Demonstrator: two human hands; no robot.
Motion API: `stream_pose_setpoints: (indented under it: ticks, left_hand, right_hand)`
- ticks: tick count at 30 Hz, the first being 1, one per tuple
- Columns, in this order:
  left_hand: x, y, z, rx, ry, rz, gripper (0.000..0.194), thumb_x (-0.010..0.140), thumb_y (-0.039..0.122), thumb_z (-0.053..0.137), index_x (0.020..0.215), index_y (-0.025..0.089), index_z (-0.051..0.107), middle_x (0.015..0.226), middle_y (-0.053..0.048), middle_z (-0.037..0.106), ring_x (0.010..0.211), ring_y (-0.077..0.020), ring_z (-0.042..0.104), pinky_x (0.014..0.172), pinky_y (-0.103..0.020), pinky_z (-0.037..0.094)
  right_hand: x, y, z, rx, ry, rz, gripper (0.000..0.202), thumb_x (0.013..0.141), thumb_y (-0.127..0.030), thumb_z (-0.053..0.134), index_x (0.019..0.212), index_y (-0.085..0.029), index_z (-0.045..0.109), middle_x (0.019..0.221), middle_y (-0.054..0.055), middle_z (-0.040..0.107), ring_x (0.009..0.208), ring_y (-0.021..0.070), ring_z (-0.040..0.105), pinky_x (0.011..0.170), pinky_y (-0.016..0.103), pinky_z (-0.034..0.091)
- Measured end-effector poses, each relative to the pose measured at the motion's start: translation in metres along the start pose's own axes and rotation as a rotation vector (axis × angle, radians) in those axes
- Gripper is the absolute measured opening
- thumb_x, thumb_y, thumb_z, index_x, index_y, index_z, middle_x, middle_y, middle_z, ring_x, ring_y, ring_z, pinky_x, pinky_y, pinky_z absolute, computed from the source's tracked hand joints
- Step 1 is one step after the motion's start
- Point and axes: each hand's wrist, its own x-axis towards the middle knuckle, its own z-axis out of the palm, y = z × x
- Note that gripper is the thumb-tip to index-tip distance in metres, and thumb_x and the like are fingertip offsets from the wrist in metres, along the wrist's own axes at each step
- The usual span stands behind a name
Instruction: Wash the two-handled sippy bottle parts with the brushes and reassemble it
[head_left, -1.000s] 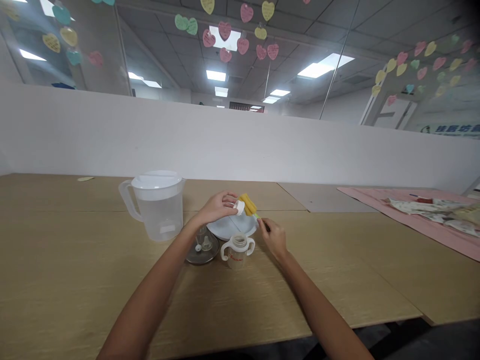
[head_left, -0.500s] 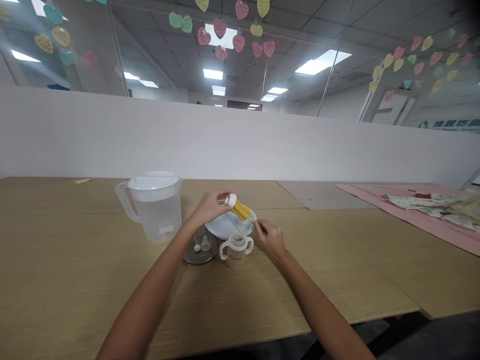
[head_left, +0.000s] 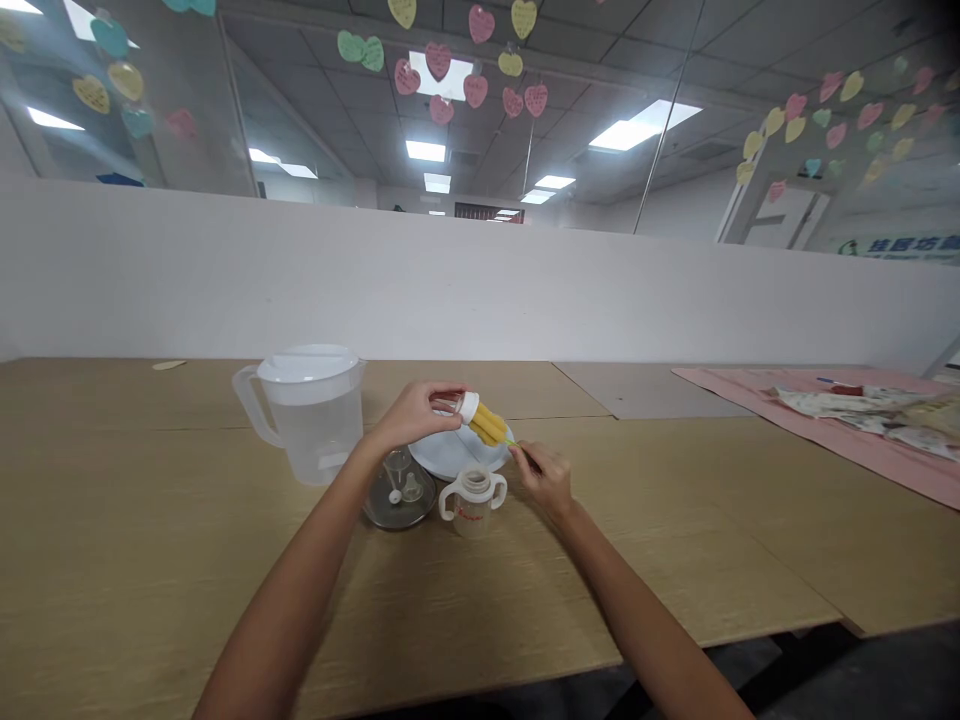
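My left hand (head_left: pixel 415 412) is closed around a clear bottle top with a white collar (head_left: pixel 468 406), tilted on its side. Against the collar's opening is the yellow sponge head of a bottle brush (head_left: pixel 490 427); how far it reaches inside is hidden. The fingers of my right hand (head_left: pixel 546 480) pinch the brush's thin green stem. Below the brush, a two-handled baby bottle (head_left: pixel 472 512) stands upright and uncapped on the table. To its left, a round metal tray (head_left: pixel 397 519) holds a clear teat (head_left: pixel 412 488) and a small white-ended piece (head_left: pixel 394 496).
Behind the bottle lies a white plate (head_left: pixel 442 459), partly under my hands. A lidded clear plastic jug (head_left: pixel 319 425) stands left of my left hand. A pink cloth (head_left: pixel 739 395) with crumpled fabric on it covers the table's right end. A low white wall (head_left: pixel 465 290) runs behind the table.
The bottle top in my left hand and the brush's yellow head have shifted slightly right. My right hand stays nearly in place, still pinching the stem.
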Motion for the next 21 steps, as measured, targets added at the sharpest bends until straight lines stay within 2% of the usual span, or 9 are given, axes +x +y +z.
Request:
stream_pose_setpoints:
  ticks: [2,5,7,10,12,14,17,21]
  left_hand:
    - [-0.002,0.005,-0.006,0.251,0.062,-0.011,0.048,0.064,0.024,0.060,0.111,0.015,0.059,0.109,-0.007,0.064,0.092,-0.0214,0.061,0.080,-0.030,0.049]
    - [-0.008,0.013,-0.021,0.711,0.173,-0.092,0.048,0.068,0.026,0.054,0.114,0.014,0.057,0.114,-0.011,0.061,0.102,-0.0265,0.056,0.086,-0.034,0.044]
    - [-0.012,0.013,-0.031,0.885,0.141,-0.226,0.054,0.068,0.029,0.053,0.120,0.011,0.051,0.113,-0.014,0.060,0.102,-0.0279,0.056,0.084,-0.033,0.044]
    - [-0.015,0.002,-0.041,0.902,-0.055,-0.434,0.055,0.065,0.032,0.057,0.115,0.010,0.054,0.102,-0.014,0.065,0.091,-0.0252,0.060,0.072,-0.028,0.046]
    - [-0.014,-0.008,-0.041,0.832,-0.228,-0.541,0.040,0.062,0.034,0.060,0.095,0.011,0.063,0.088,-0.013,0.068,0.079,-0.0230,0.062,0.064,-0.026,0.046]
    - [-0.013,-0.017,-0.038,0.758,-0.351,-0.613,0.028,0.061,0.035,0.061,0.072,0.010,0.065,0.071,-0.011,0.067,0.064,-0.0198,0.061,0.056,-0.024,0.045]
    - [-0.011,-0.027,-0.027,0.699,-0.393,-0.654,0.026,0.060,0.037,0.062,0.061,0.011,0.062,0.057,-0.008,0.064,0.051,-0.0155,0.057,0.050,-0.023,0.044]
    - [-0.010,-0.032,-0.013,0.660,-0.399,-0.665,0.025,0.055,0.037,0.067,0.063,0.013,0.063,0.050,-0.004,0.061,0.047,-0.0152,0.056,0.051,-0.024,0.046]
  right_hand:
    - [0.001,0.001,0.001,-0.036,0.010,0.022,0.019,0.084,-0.026,0.050,0.077,-0.014,0.063,0.063,0.004,0.064,0.052,0.0101,0.054,0.053,0.022,0.042]
    - [0.003,0.004,0.001,-0.071,0.054,0.078,0.021,0.085,-0.027,0.048,0.079,-0.013,0.063,0.065,0.005,0.065,0.054,0.0108,0.055,0.054,0.022,0.042]
    - [0.004,0.005,0.000,-0.090,0.077,0.106,0.023,0.086,-0.029,0.047,0.080,-0.013,0.063,0.067,0.006,0.065,0.056,0.0113,0.056,0.056,0.022,0.042]
    - [0.003,0.007,0.001,-0.121,0.039,0.100,0.025,0.086,-0.031,0.046,0.079,-0.013,0.063,0.065,0.005,0.064,0.053,0.0107,0.054,0.055,0.022,0.041]
    - [0.001,0.007,0.002,-0.137,-0.013,0.079,0.027,0.087,-0.031,0.045,0.078,-0.014,0.063,0.062,0.005,0.063,0.051,0.0100,0.053,0.054,0.021,0.040]
    - [0.000,0.008,0.003,-0.147,-0.049,0.065,0.028,0.087,-0.032,0.045,0.077,-0.014,0.063,0.061,0.004,0.062,0.051,0.0096,0.052,0.053,0.021,0.039]
    - [-0.002,0.008,0.004,-0.156,-0.055,0.071,0.028,0.087,-0.032,0.044,0.077,-0.013,0.063,0.061,0.005,0.062,0.052,0.0096,0.053,0.054,0.021,0.038]
    - [-0.002,0.009,0.003,-0.163,-0.059,0.071,0.029,0.087,-0.033,0.044,0.077,-0.013,0.062,0.060,0.004,0.062,0.051,0.0093,0.052,0.053,0.020,0.037]
